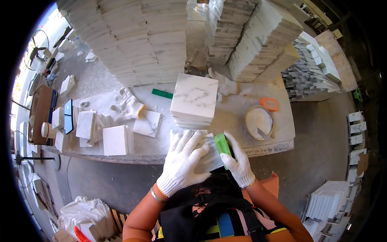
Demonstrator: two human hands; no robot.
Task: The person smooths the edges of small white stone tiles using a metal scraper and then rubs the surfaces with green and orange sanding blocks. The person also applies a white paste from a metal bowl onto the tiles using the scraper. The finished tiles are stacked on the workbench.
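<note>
Head cam: L gloved hand (183,157) spread flat on marble tile (210,158) at table (234,121) edge, nr tile stack (194,97). R gloved hand (240,164) pinching green block (222,146) by tile. Poss. slip if L pressure eases; edge chip if block tilts.

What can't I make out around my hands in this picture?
All in the head view:
Much of the tile under the left hand: the glove covers it.
The right side of the green block: the right hand hides it.
Part of the far glove: behind the tile stack.
Details on the phone-like device: too small.
</note>
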